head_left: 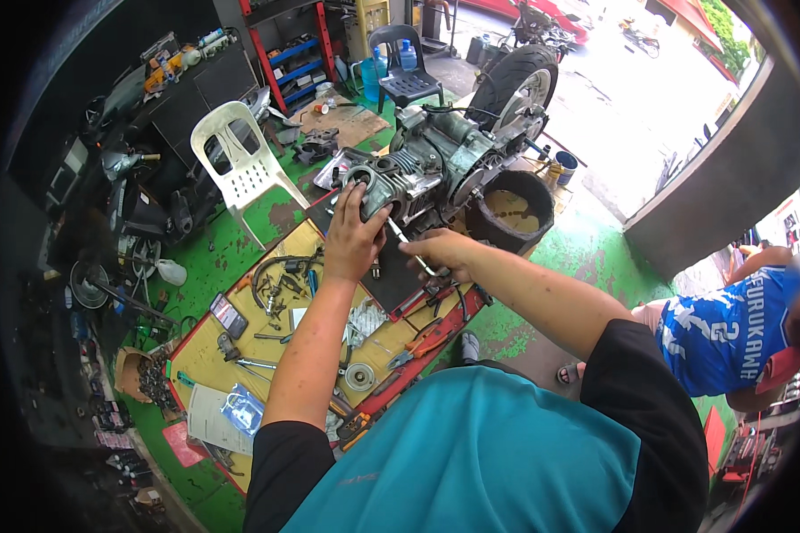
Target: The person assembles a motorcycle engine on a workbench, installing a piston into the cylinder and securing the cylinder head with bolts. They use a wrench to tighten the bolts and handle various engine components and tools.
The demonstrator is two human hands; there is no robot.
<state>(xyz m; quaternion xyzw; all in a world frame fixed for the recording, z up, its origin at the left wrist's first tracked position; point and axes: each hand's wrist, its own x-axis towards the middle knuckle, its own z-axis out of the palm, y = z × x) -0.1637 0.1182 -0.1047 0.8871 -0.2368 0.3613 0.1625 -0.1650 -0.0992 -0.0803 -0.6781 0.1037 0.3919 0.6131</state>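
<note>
A grey metal engine (436,155) lies on the dark mat at the far end of the work table. My left hand (356,235) is wrapped over its near end, fingers at the round opening of the cylinder head (382,191). Closed round a silver wrench (398,233), my right hand (444,253) is just right of the left one. The wrench slants from the cylinder head down toward my right palm. Its working end is hidden by the left hand and the engine.
The yellow-topped table (213,346) holds a phone (228,315), orange-handled pliers (409,355), a metal disc (360,377) and several tools. A black tub (547,213) of murky liquid stands beyond. A white chair (240,169) is left; a person in blue (729,329) is at right.
</note>
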